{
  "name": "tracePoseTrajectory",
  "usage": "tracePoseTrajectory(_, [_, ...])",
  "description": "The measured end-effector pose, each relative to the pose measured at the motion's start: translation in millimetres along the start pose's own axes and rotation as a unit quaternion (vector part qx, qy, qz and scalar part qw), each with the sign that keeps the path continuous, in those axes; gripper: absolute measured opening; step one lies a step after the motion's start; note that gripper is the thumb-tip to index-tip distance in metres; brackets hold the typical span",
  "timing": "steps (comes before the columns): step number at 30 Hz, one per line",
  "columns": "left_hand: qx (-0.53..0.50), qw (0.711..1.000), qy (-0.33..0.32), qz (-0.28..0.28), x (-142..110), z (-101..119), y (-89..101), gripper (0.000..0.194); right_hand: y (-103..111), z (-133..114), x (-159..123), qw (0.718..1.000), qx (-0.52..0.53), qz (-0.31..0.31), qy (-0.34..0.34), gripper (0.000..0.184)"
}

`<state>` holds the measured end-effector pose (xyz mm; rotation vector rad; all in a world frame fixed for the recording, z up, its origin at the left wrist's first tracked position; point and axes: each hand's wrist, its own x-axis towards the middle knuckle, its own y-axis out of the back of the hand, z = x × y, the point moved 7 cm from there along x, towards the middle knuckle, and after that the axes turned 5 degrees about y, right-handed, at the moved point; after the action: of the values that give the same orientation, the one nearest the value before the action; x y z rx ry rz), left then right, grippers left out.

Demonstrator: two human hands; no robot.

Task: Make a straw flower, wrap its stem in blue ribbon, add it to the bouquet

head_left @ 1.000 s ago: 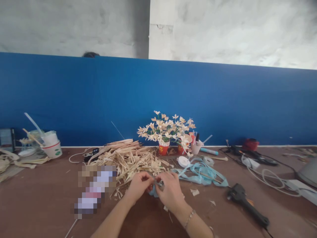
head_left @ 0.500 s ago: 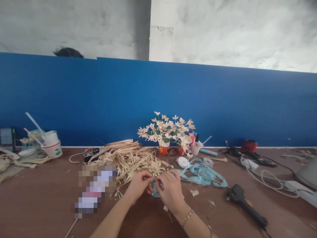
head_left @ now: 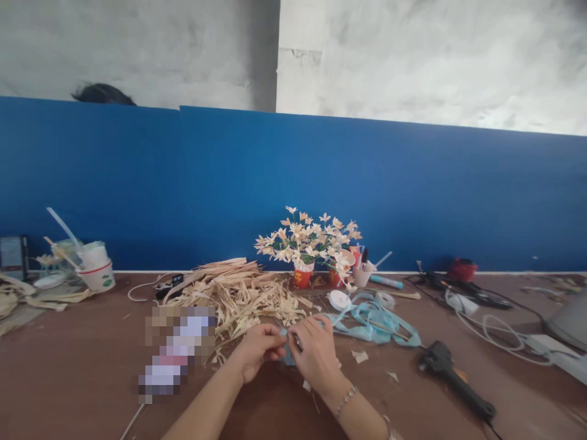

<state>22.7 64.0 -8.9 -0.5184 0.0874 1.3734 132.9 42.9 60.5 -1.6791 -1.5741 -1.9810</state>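
Left hand point(head_left: 257, 354) to right hand point(head_left: 315, 354), across a small, thin, light-blue strip point(head_left: 288, 354)

Pinched narrow on the left, between thumb and forefinger, at the upper left edge of the strip. Curled narrow on the right too, holding the same strip from the opposite side, with the exact contact partly hidden behind the fingers. Directly between both hands, then, rather than off to either side: equally near to left and right, and just above the brown bench point(head_left: 257, 415). Visible mostly below the fingertips, seeming to run from the pinch down toward the near edge; too covered to tell the true long axis.

Just beyond the left hand, a tangled pile of dry, straw-coloured husk strips point(head_left: 243, 299). Farther off, past both hands, cream-petalled artificial flowers on green stems point(head_left: 316, 235). To the right and a little beyond, clearly nearer the right hand, a loose heap of translucent light-blue ribbon point(head_left: 373, 334). Well apart on that same side, a black tool with a thick handle point(head_left: 458, 380), lying aslant, with handle toward the near right. Between tool and right hand, a small off-white scrap point(head_left: 360, 356).
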Motion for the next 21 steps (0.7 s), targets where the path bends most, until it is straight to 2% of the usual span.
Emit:
tracePoseTrajectory(3, [-0.072, 0.997, 0.031, -0.005, -1, -6, -2.3, 0.028, 0, 1, 0, 1.0, -0.009, -0.002, 0.002, 0.013])
tracePoseTrajectory(9, [-0.143, 0.989, 0.034, 0.02, 0, -6, 0.6, 0.02, 1, 1, 2, 1.0, -0.03, -0.005, 0.007, 0.013])
tracePoseTrajectory(14, [-0.192, 0.98, 0.056, -0.008, 1, -10, -1.7, 0.018, 1, 2, 1, 1.0, -0.029, -0.005, 0.0, 0.013])
tracePoseTrajectory(16, [-0.169, 0.985, 0.034, -0.014, 1, -7, -2.9, 0.02, 1, 3, 1, 1.0, -0.026, -0.005, -0.007, 0.013])
tracePoseTrajectory(21, [-0.013, 0.999, -0.03, 0.002, -1, 3, -4.1, 0.027, 1, 3, 0, 1.0, -0.022, -0.002, -0.004, 0.013])
